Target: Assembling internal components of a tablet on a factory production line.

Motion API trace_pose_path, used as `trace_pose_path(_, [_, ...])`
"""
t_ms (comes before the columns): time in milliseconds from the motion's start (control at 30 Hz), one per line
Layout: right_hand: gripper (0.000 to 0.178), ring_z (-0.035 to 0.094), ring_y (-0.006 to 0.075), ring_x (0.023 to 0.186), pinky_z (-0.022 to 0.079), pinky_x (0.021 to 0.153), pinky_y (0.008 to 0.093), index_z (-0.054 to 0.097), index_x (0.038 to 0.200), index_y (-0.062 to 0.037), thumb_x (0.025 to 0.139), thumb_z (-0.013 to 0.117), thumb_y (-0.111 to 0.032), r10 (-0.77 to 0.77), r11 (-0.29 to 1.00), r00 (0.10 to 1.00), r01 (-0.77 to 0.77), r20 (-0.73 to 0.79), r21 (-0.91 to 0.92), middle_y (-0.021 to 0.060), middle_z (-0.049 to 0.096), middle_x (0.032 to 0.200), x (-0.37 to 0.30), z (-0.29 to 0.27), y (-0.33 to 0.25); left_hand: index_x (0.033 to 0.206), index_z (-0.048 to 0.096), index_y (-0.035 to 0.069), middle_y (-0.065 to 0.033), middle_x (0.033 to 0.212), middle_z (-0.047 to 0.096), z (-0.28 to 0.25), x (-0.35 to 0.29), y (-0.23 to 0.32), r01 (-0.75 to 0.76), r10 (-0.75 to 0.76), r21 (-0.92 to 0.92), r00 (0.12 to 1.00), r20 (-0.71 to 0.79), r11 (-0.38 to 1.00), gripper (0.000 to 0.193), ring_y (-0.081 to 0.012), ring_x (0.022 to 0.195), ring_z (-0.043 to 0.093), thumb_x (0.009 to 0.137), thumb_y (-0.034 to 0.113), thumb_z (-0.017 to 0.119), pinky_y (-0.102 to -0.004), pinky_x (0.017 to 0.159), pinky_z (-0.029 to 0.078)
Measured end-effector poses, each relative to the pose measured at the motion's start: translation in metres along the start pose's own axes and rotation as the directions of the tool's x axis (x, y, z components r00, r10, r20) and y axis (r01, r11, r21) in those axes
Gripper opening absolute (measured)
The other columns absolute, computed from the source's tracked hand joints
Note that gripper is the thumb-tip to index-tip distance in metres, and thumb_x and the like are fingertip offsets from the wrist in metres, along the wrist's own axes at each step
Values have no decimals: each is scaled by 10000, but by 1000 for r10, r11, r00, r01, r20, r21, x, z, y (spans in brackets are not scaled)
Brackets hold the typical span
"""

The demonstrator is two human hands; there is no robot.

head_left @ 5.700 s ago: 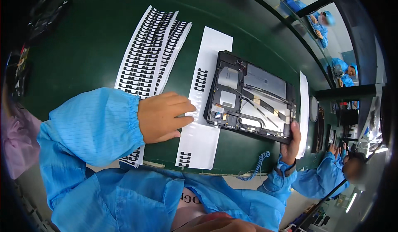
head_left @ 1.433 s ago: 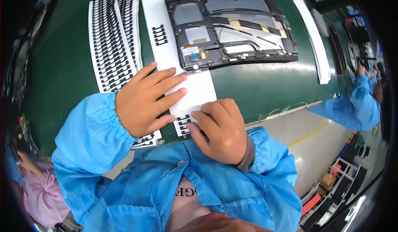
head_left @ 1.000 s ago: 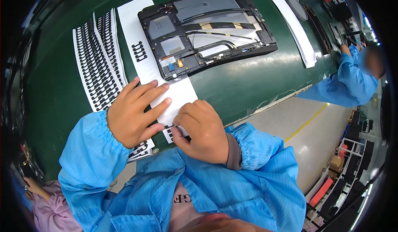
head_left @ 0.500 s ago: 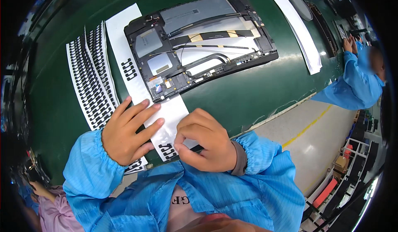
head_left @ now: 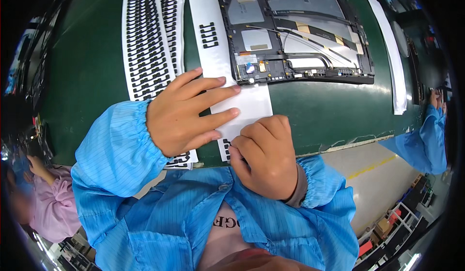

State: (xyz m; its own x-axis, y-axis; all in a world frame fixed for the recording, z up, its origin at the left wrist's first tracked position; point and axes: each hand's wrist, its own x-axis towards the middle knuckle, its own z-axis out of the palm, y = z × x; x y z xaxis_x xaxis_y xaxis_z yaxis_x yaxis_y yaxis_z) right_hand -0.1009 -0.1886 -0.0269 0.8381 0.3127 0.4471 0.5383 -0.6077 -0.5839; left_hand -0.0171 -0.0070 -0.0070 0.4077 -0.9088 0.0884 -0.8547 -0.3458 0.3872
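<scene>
My left hand (head_left: pixel 191 111) lies spread, fingers stretched over a long white backing sheet (head_left: pixel 254 104). At the sheet's near end my right hand (head_left: pixel 269 154) is closed, thumb against curled fingers, beside a short row of small black die-cut pieces (head_left: pixel 225 149). Whatever the pinch holds is hidden. Farther up the sheet sits another small group of black pieces (head_left: pixel 209 35). An opened flat electronic device (head_left: pixel 254 10), tablet-like, with silver plates, cables and boards, rests partly over the sheet. Left of it lie white strips (head_left: pixel 147 48) with many black pieces in rows, partly under my left hand and sleeve.
A stack of long white paper (head_left: pixel 390 53) is at the right of the green table (head_left: pixel 319 111), beside a round grey object (head_left: pixel 400 38). The table's chipped near edge (head_left: pixel 358 144) runs rightward. A blue-sleeved person (head_left: pixel 421 145) is right; a pink-sleeved person (head_left: pixel 55 203) is left.
The view has shifted, so the table, device and sheets appear farther right and higher. My left hand stays spread on the sheet, and my right stays pinched at the sheet's near end.
</scene>
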Motion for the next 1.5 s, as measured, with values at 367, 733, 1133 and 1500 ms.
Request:
trace_pose_path(367, [163, 497, 262, 683, 400, 662, 374, 559, 741, -15, 597, 633, 0, -21, 936, 996, 50, -86, 349, 96, 531, 754, 23, -46, 14, 1141, 524, 93, -126, 1266, 440, -7, 0, -5, -43, 40, 18, 992, 118, 999, 517, -337, 1164, 407, 658, 214, 661, -520, 962, 299])
trace_pose_path(733, [73, 472, 152, 892, 331, 827, 258, 559, 818, 17, 747, 544, 18, 633, 697, 698, -326, -335, 638, 73, 534, 946, -26, -153, 114, 1080, 536, 6, -174, 1148, 529, -44, 98, 15, -364, 362, 129, 931, 36, 922, 456, -319, 1096, 491, 659, 153, 634, -476, 940, 359])
trace_pose_path(1133, [87, 307, 295, 1233, 225, 1000, 375, 634, 756, -23, 678, 673, -24, 608, 712, 783, -465, -131, 525, 177, 359, 1309, -1, -132, 122, 1047, 542, -11, -143, 1194, 503, 4, 152, -5, -414, 412, 47, 910, 44, 909, 502, -284, 1080, 490, 582, 132, 668, -442, 937, 364])
trace_pose_path(1500, [90, 279, 307, 1248, 135, 1041, 419, 647, 747, -44, 674, 697, -60, 580, 754, 807, -479, -113, 450, 187, 361, 1308, 0, -129, 121, 1047, 548, -16, -144, 1190, 501, 1, 148, -5, -391, 391, -10, 920, 38, 920, 467, -296, 1077, 490, 611, 111, 654, -455, 931, 371])
